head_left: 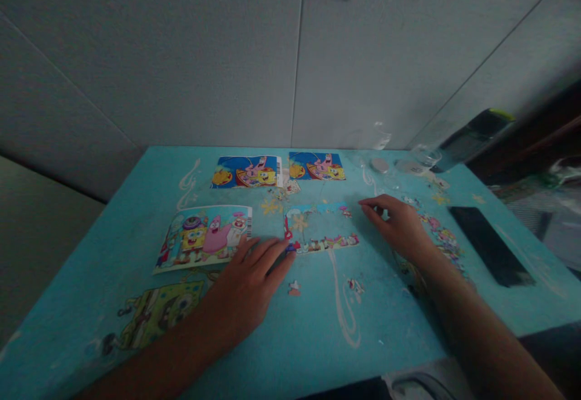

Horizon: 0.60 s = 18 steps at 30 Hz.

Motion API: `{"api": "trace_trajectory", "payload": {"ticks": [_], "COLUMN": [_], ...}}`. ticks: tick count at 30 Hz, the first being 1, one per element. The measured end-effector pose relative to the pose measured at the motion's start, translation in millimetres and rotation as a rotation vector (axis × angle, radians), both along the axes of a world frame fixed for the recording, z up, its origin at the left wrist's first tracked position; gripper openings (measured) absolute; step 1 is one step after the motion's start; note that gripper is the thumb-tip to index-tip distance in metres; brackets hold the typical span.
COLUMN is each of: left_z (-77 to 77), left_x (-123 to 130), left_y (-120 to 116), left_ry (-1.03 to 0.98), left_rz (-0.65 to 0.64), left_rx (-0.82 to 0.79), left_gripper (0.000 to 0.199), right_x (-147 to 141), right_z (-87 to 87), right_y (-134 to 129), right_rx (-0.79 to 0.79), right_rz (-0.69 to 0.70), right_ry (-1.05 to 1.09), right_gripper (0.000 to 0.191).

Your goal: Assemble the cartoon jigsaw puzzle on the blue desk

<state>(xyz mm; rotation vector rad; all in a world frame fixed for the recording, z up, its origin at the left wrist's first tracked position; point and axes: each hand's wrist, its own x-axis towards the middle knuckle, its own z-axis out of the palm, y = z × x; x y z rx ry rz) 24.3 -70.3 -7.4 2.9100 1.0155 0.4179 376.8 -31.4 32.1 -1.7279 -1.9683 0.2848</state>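
Observation:
A partly joined jigsaw puzzle (324, 244) lies on the table, its border pieces forming a rectangle around a bare middle. My left hand (249, 276) is open, palm down, with its fingertips at the puzzle's lower left corner. To the right of the puzzle is my right hand (394, 221), thumb and forefinger pinched together; anything between them is too small to make out. Two loose clusters, a puzzle piece (294, 288) and another piece (356, 285), lie below the border. A picture card (211, 236) with cartoon figures is left of the puzzle, partly beside my left hand.
Two blue picture cards, a left one (247, 172) and a right one (316, 166), lie at the back. Many loose puzzle pieces (442, 233) are spread beyond my right forearm. A black strip (490, 245), a clear container (426, 157) and a dark bottle (474, 137) stand or lie at right.

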Motion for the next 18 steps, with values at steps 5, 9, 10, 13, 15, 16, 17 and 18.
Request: {"api": "trace_trajectory", "payload": {"ticks": [5, 9, 10, 13, 15, 16, 17, 18], "left_z": [0.3, 2.4, 2.7, 2.9, 2.7, 2.7, 2.7, 2.8], "left_x": [-0.4, -0.2, -0.2, -0.2, -0.2, -0.1, 0.0, 0.1], "left_y": [1.0, 1.4, 1.4, 1.5, 1.7, 1.9, 2.0, 2.1], "left_ry": [0.005, 0.012, 0.013, 0.019, 0.022, 0.021, 0.017, 0.014], "left_rz": [-0.009, -0.011, -0.008, -0.003, -0.008, -0.011, -0.011, -0.009], "left_rx": [0.002, -0.021, -0.025, -0.029, -0.028, -0.026, -0.025, -0.026], "left_gripper": [0.056, 0.056, 0.056, 0.055, 0.055, 0.055, 0.055, 0.055], "right_x": [10.6, 0.0, -4.5, -17.4, -23.3, -25.1, -26.2, -26.8], "right_z": [25.3, 38.3, 39.0, 37.2, 35.2, 34.6, 34.3, 34.3], "right_y": [-15.2, -35.9, -39.9, -46.9, -47.9, -47.8, -47.5, -47.2], "right_rx": [-0.267, -0.558, -0.589, -0.604, -0.589, -0.581, -0.572, -0.565], "right_rz": [0.169, 0.464, 0.504, 0.567, 0.585, 0.589, 0.591, 0.596], "right_ry": [0.070, 0.053, 0.051, 0.035, 0.012, 0.000, -0.007, -0.011], "right_gripper": [0.022, 0.015, 0.015, 0.017, 0.015, 0.014, 0.013, 0.012]}}
